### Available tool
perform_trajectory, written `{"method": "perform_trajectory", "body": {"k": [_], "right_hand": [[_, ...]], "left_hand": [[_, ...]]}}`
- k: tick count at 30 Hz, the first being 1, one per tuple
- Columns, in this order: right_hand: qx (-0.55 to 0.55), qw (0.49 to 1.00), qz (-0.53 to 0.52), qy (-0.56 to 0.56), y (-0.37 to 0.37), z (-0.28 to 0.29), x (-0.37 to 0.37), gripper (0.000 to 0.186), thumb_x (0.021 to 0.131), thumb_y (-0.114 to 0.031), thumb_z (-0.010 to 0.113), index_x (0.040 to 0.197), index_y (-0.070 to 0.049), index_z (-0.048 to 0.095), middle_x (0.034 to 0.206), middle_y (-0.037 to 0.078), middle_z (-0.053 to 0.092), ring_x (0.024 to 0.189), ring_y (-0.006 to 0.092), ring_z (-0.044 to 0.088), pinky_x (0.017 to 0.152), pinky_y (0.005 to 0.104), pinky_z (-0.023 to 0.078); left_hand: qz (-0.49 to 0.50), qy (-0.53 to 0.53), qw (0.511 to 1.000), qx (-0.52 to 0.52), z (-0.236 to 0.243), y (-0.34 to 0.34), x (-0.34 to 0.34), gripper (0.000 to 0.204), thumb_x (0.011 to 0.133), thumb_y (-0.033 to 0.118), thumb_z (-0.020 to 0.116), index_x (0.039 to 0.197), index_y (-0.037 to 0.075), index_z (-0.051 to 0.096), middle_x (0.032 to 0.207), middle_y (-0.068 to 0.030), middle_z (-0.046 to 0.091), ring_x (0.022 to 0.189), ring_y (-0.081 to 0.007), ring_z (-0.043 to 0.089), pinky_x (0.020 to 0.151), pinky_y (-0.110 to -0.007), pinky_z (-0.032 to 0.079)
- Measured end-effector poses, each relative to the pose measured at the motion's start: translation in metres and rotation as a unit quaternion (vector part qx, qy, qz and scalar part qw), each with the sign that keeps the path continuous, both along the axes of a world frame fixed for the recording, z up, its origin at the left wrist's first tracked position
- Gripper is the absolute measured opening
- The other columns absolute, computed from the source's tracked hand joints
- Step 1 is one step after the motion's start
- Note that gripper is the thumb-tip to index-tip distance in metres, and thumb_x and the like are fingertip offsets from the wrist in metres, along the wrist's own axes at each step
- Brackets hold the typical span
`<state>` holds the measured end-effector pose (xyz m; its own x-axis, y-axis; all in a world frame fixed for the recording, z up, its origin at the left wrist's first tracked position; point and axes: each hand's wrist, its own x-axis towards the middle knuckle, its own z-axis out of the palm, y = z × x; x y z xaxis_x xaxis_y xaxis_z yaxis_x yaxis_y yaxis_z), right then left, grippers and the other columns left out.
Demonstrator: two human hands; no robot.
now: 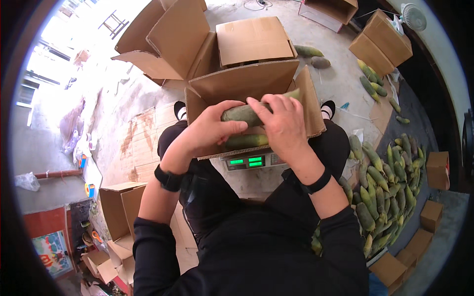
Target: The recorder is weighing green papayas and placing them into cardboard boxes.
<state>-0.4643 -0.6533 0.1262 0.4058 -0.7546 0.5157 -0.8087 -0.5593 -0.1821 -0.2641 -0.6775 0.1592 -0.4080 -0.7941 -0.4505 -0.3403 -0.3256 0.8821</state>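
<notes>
Left hand and right hand, fingers curled partway around a green radish over an open cardboard box, second radish inside, green-lit digital scale at its near edge, radish heap rightward, white fan beyond.

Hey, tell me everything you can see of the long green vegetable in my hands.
The long green vegetable looks like a thick radish: firm, with mottled, dull green skin and a blunt, rounded left end. A paler, narrow tip beyond your right hand appears to be its other end. It slants, the right end farther from you, over the open carton. Your left hand grips the blunt end; your right hand covers much of the rest, hiding its middle.
</notes>
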Motion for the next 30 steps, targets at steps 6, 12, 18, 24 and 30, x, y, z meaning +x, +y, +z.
{"method": "perform_trajectory", "body": {"k": [6, 12, 18, 24, 30], "right_hand": [[0.147, 0.982, -0.084, -0.089, 0.022, -0.013, -0.052, 0.041, 0.071, -0.009, 0.070, 0.112, -0.010, 0.061, 0.105, 0.005, 0.057, 0.103, 0.0260, 0.053, 0.090, 0.0396, 0.040], [0.070, 0.959, -0.202, -0.186, 0.059, -0.005, -0.132, 0.025, 0.077, -0.003, 0.066, 0.102, -0.004, 0.064, 0.101, 0.011, 0.061, 0.096, 0.0306, 0.057, 0.085, 0.0385, 0.044], [0.124, 0.902, -0.363, -0.199, 0.130, -0.083, -0.237, 0.024, 0.080, -0.004, 0.063, 0.104, -0.004, 0.063, 0.104, 0.013, 0.062, 0.102, 0.0316, 0.057, 0.088, 0.0369, 0.045], [0.309, 0.756, -0.541, -0.202, 0.249, -0.193, -0.281, 0.022, 0.079, -0.008, 0.064, 0.100, -0.005, 0.066, 0.098, 0.017, 0.065, 0.096, 0.0355, 0.060, 0.082, 0.0417, 0.049], [0.518, 0.615, -0.561, -0.194, 0.338, -0.268, -0.239, 0.032, 0.078, -0.016, 0.070, 0.107, -0.005, 0.064, 0.108, 0.017, 0.065, 0.100, 0.0327, 0.061, 0.084, 0.0398, 0.049]], "left_hand": [[-0.042, -0.186, 0.982, 0.004, -0.056, -0.022, -0.003, 0.047, 0.082, 0.020, 0.068, 0.124, 0.006, 0.055, 0.072, -0.0025, 0.055, 0.055, -0.0088, 0.049, 0.050, -0.025, 0.042], [-0.079, -0.206, 0.975, 0.009, -0.111, -0.034, 0.012, 0.045, 0.082, 0.017, 0.064, 0.125, 0.008, 0.057, 0.083, -0.0089, 0.062, 0.066, -0.0175, 0.057, 0.059, -0.030, 0.049], [-0.131, -0.180, 0.970, -0.102, -0.123, -0.033, 0.026, 0.044, 0.084, 0.014, 0.063, 0.126, 0.001, 0.055, 0.120, -0.0203, 0.060, 0.112, -0.0261, 0.056, 0.094, -0.033, 0.044], [-0.084, -0.116, 0.987, -0.070, -0.077, -0.005, 0.013, 0.038, 0.090, 0.005, 0.054, 0.128, -0.002, 0.052, 0.121, -0.0132, 0.060, 0.111, -0.0182, 0.056, 0.095, -0.028, 0.043], [-0.028, -0.127, 0.985, -0.111, -0.064, 0.027, 0.004, 0.033, 0.092, 0.004, 0.053, 0.124, -0.002, 0.055, 0.119, -0.0125, 0.061, 0.112, -0.0175, 0.056, 0.096, -0.027, 0.042]]}}
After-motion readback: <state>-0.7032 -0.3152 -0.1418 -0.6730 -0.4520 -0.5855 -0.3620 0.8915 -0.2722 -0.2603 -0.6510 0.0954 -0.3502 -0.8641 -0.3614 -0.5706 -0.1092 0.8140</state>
